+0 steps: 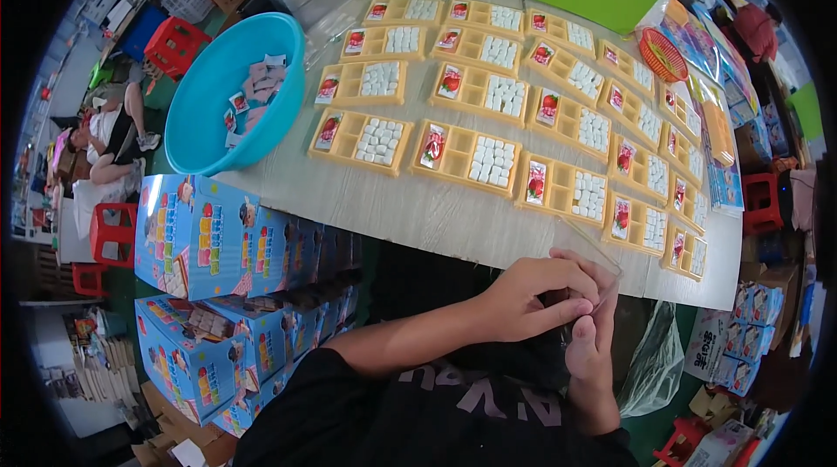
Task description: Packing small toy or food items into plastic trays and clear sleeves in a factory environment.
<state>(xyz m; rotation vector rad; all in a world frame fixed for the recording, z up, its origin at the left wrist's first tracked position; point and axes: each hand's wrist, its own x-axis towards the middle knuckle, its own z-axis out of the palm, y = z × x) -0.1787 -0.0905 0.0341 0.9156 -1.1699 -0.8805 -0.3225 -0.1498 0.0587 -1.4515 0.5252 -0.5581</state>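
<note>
Close to the table's front edge, my hands meet over a thin clear plastic piece (596, 249), perhaps a lid, held up at a tilt. My right hand (591, 349) is closed on it, thumb up and fingers behind it. My left hand (545, 290) is pinched against its near end; its fingertips are partly hidden. Beyond them, several cream trays (454, 150) lie in rows. Most show a strawberry-printed packet (433, 146) in the left compartment and white pellet-like pieces (493, 162) in the right one. The middle compartments I can see look bare.
A blue basin (187, 109) holding small packets stands at the table's left. Blue printed boxes (209, 245) are stacked below it. A red basket (663, 54) sits at the far right, near stacked trays (717, 131). A clear bag (654, 362) hangs beside my right arm. Another person (109, 131) is far left.
</note>
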